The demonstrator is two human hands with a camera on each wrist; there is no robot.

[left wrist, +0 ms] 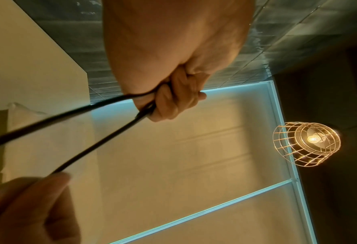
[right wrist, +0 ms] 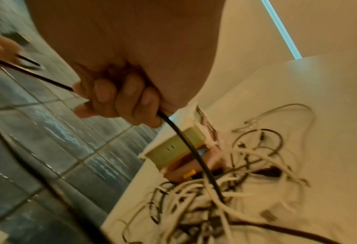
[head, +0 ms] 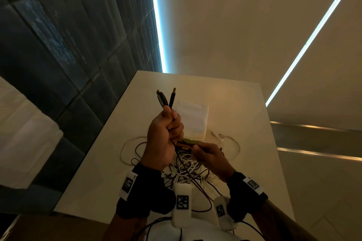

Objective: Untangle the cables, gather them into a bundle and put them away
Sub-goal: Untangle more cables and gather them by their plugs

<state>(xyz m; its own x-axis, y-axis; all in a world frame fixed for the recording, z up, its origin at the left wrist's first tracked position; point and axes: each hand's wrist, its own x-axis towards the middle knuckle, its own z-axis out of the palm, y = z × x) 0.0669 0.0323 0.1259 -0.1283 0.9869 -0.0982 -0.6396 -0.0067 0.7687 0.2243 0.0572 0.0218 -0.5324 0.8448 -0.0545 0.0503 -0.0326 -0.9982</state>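
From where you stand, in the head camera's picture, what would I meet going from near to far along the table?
Tangled cables → right hand → left hand gripping black cable → white packet → table's far edge.

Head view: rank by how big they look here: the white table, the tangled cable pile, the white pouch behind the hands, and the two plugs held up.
1. White table.
2. Tangled cable pile, partly hidden by the hands.
3. White pouch, partly hidden.
4. The two plugs held up by the left hand; being nearer the camera may enlarge them.
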